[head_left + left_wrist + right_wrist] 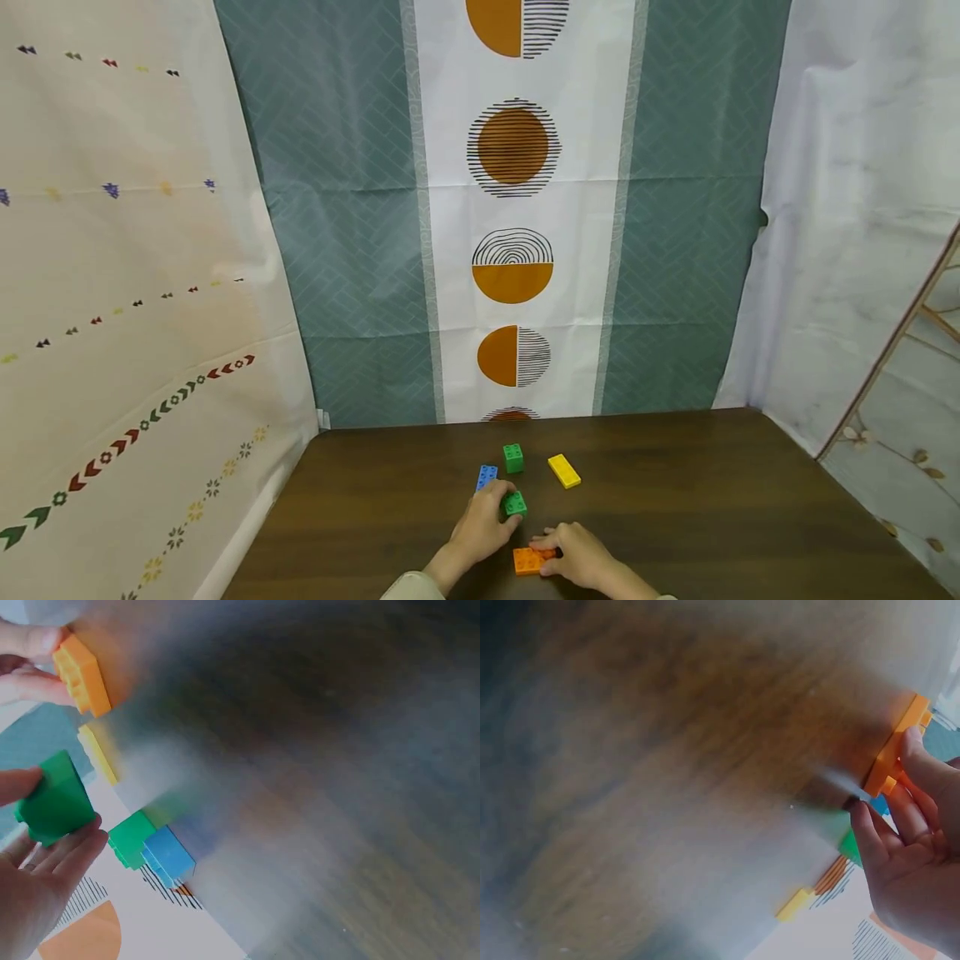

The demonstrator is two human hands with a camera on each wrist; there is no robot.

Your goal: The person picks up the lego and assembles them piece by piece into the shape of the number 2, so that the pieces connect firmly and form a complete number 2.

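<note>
My left hand pinches a green toy building brick between thumb and fingers. The left wrist view shows the same green brick with its smooth side toward the camera and the thumb on its upper edge. To the right and nearer the front edge, my right hand grips an orange brick, which is long and flat. Its left end sticks out from the fingers with studs facing up. In the right wrist view the thumb lies along the orange brick.
Just beyond the left hand lies a blue brick, partly covered by it. A second green brick stands farther back, with a yellow brick to its right. All rest on a dark wooden table with fabric hangings behind.
</note>
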